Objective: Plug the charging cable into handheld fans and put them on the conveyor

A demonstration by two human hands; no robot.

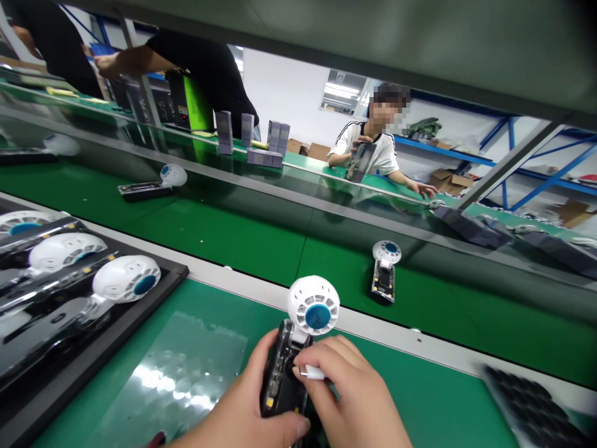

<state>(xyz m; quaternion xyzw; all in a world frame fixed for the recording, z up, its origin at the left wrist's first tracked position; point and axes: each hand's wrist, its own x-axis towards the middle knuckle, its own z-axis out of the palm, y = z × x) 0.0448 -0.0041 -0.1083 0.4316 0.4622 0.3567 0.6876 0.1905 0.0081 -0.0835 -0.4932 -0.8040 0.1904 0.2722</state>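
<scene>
A small handheld fan (313, 305) with a round white head, a blue hub and a dark see-through body stands tilted in front of me. Wrapped around its body is my left hand (247, 401), closed, with the thumb across the lower end. My right hand (352, 389) pinches a white USB cable plug (314, 372) whose metal tip points left. Its fingertips are at the side of the fan body, and whether they touch it I cannot tell. My fingers hide part of the lower body.
A black tray (153, 295) of similar fans is at left. Clear plastic sheeting (181, 367) lies on the green bench. Beyond, a green conveyor (261, 230) carries other fans (385, 274). Black round pads (532, 398) lie at right. Co-workers (368, 146) handle boxes across the line.
</scene>
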